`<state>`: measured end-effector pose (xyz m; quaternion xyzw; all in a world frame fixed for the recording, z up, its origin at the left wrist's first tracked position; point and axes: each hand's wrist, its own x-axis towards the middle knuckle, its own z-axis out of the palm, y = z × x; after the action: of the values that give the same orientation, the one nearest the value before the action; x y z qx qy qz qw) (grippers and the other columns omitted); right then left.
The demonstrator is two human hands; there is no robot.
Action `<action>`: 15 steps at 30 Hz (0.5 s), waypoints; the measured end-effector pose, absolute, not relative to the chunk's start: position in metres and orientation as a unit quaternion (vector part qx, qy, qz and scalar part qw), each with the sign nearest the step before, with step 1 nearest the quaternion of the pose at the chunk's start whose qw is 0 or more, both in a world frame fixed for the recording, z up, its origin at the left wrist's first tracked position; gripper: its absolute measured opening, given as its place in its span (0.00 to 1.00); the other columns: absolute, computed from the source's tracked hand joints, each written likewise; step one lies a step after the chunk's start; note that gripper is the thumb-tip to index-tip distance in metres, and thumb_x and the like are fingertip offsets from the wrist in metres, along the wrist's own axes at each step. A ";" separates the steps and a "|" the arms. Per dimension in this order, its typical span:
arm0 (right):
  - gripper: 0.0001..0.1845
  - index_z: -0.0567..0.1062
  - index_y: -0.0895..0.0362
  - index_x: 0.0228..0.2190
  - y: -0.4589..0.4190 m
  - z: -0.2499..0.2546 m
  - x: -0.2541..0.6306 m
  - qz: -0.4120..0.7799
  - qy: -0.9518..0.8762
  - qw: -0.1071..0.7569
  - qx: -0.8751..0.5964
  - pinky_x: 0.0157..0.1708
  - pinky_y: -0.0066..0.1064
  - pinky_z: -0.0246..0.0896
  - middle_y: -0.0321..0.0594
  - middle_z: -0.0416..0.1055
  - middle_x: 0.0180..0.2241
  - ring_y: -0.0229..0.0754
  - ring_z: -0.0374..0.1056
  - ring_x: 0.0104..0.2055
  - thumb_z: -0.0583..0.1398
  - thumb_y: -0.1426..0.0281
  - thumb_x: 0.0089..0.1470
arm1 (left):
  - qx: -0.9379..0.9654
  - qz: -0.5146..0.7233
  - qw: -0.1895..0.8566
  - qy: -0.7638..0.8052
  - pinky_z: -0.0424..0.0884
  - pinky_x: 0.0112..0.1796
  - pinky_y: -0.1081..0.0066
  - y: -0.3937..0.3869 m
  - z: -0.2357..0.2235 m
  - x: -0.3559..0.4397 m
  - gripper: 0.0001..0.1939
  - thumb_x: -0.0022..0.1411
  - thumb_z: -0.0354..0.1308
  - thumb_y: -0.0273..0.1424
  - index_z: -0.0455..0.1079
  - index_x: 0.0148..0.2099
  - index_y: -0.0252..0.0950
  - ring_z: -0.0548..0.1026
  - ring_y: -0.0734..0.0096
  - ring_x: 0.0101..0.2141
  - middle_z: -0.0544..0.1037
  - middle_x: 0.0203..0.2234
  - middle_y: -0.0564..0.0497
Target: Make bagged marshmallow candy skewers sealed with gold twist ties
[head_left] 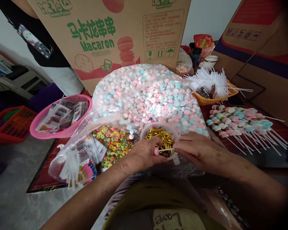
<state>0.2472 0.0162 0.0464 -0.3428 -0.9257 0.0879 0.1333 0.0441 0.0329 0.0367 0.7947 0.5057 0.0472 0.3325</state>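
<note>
My left hand (pixel 141 156) pinches a pink candy piece (pixel 156 151) threaded on a thin white stick (pixel 165 149). My right hand (pixel 196 150) pinches the stick's other end. Both hands hover over a clear tub of gold twist ties (pixel 159 138). Behind them lies a big clear bag of pink, blue and white candy pieces (pixel 148 94). A bag of colourful ring candies (pixel 111 143) sits just left of my left hand.
Finished candy skewers (pixel 237 120) lie in a row at right, behind them an orange basket of white sticks (pixel 213 84). A pink basket of printed wrappers (pixel 60 116) stands left. A Macaron carton (pixel 110 35) and a person in black (pixel 38 35) are behind.
</note>
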 end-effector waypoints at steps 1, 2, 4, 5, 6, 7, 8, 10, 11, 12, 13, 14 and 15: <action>0.14 0.71 0.58 0.26 0.015 0.042 0.242 0.087 -0.928 0.136 -0.335 0.31 0.32 0.52 0.41 0.69 0.26 0.40 0.62 0.30 0.48 0.75 0.58 | 0.797 0.053 0.327 0.505 0.67 0.33 0.69 0.032 0.033 0.046 0.21 0.52 0.62 0.40 0.69 0.48 0.40 0.74 0.62 0.33 0.77 0.32 0.51; 0.13 0.71 0.59 0.26 0.014 0.037 0.236 0.087 -0.929 0.144 -0.329 0.32 0.32 0.52 0.41 0.70 0.27 0.40 0.62 0.31 0.49 0.76 0.57 | 0.801 0.060 0.320 0.503 0.68 0.34 0.67 0.031 0.030 0.049 0.22 0.53 0.61 0.37 0.68 0.50 0.40 0.75 0.61 0.34 0.77 0.33 0.50; 0.09 0.71 0.59 0.26 0.012 0.028 0.224 0.081 -0.929 0.156 -0.324 0.34 0.34 0.53 0.42 0.71 0.28 0.41 0.63 0.31 0.52 0.77 0.53 | 0.815 0.077 0.320 0.477 0.69 0.38 0.64 0.031 0.026 0.052 0.27 0.54 0.60 0.32 0.64 0.56 0.39 0.76 0.58 0.36 0.78 0.36 0.47; 0.08 0.70 0.59 0.25 0.013 0.026 0.220 0.076 -0.930 0.161 -0.321 0.34 0.34 0.52 0.42 0.72 0.27 0.41 0.63 0.31 0.52 0.77 0.52 | 0.821 0.091 0.337 0.451 0.70 0.39 0.63 0.032 0.027 0.050 0.31 0.53 0.60 0.31 0.60 0.60 0.39 0.76 0.57 0.37 0.78 0.37 0.46; 0.08 0.70 0.59 0.25 0.014 0.025 0.219 0.070 -0.930 0.167 -0.320 0.33 0.34 0.51 0.42 0.71 0.27 0.41 0.63 0.30 0.52 0.76 0.52 | 0.823 0.113 0.362 0.423 0.70 0.40 0.62 0.035 0.031 0.044 0.36 0.52 0.62 0.31 0.56 0.63 0.39 0.76 0.57 0.39 0.78 0.39 0.45; 0.09 0.70 0.59 0.25 0.015 0.027 0.221 0.065 -0.929 0.175 -0.321 0.32 0.34 0.50 0.41 0.71 0.26 0.41 0.62 0.29 0.52 0.76 0.53 | 0.818 0.140 0.389 0.400 0.70 0.41 0.62 0.038 0.036 0.036 0.41 0.51 0.64 0.33 0.52 0.65 0.39 0.75 0.56 0.42 0.77 0.42 0.44; 0.10 0.69 0.58 0.24 0.016 0.030 0.224 0.062 -0.927 0.183 -0.321 0.31 0.33 0.49 0.40 0.69 0.25 0.40 0.62 0.29 0.51 0.76 0.55 | 0.808 0.169 0.419 0.379 0.71 0.41 0.63 0.043 0.041 0.025 0.46 0.49 0.66 0.36 0.49 0.66 0.40 0.75 0.57 0.44 0.76 0.45 0.43; 0.13 0.68 0.58 0.25 0.019 0.040 0.232 0.059 -0.925 0.206 -0.313 0.30 0.32 0.48 0.38 0.66 0.23 0.39 0.60 0.28 0.49 0.76 0.58 | 0.788 0.188 0.437 0.392 0.71 0.42 0.65 0.052 0.052 0.000 0.45 0.47 0.68 0.40 0.53 0.65 0.41 0.73 0.57 0.47 0.74 0.49 0.43; 0.13 0.68 0.58 0.25 0.020 0.045 0.236 0.060 -0.924 0.222 -0.306 0.30 0.32 0.48 0.38 0.65 0.23 0.39 0.60 0.28 0.49 0.75 0.59 | 0.787 0.158 0.454 0.386 0.71 0.39 0.67 0.056 0.054 -0.011 0.41 0.46 0.69 0.40 0.60 0.61 0.41 0.74 0.58 0.45 0.76 0.47 0.45; 0.13 0.68 0.58 0.26 0.020 0.050 0.240 0.060 -0.923 0.237 -0.298 0.31 0.32 0.49 0.37 0.65 0.23 0.39 0.60 0.28 0.48 0.75 0.60 | 0.787 0.115 0.485 0.364 0.71 0.36 0.69 0.058 0.055 -0.019 0.33 0.46 0.68 0.39 0.67 0.56 0.40 0.76 0.60 0.40 0.78 0.42 0.47; 0.13 0.68 0.57 0.26 0.020 0.054 0.242 0.058 -0.922 0.249 -0.290 0.31 0.32 0.49 0.37 0.65 0.23 0.39 0.60 0.28 0.49 0.75 0.60 | 0.782 0.068 0.521 0.335 0.71 0.33 0.71 0.058 0.054 -0.025 0.24 0.49 0.67 0.38 0.71 0.49 0.39 0.76 0.63 0.36 0.79 0.37 0.50; 0.13 0.67 0.57 0.26 0.020 0.058 0.245 0.053 -0.923 0.255 -0.284 0.31 0.32 0.49 0.37 0.64 0.23 0.39 0.59 0.28 0.49 0.74 0.60 | 0.774 0.032 0.553 0.308 0.70 0.30 0.73 0.057 0.051 -0.028 0.18 0.51 0.65 0.37 0.73 0.44 0.38 0.76 0.66 0.32 0.79 0.33 0.52; 0.13 0.67 0.57 0.26 0.020 0.061 0.247 0.048 -0.925 0.253 -0.280 0.31 0.33 0.49 0.37 0.64 0.23 0.39 0.59 0.28 0.49 0.74 0.60 | 0.766 0.014 0.573 0.291 0.69 0.29 0.74 0.054 0.048 -0.029 0.13 0.55 0.62 0.37 0.74 0.42 0.37 0.75 0.68 0.30 0.78 0.30 0.53</action>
<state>0.2468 0.0199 0.0608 -0.2802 -0.9246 0.0483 0.2534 -0.0288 0.0540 0.0484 0.7662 0.2906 0.0139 0.5729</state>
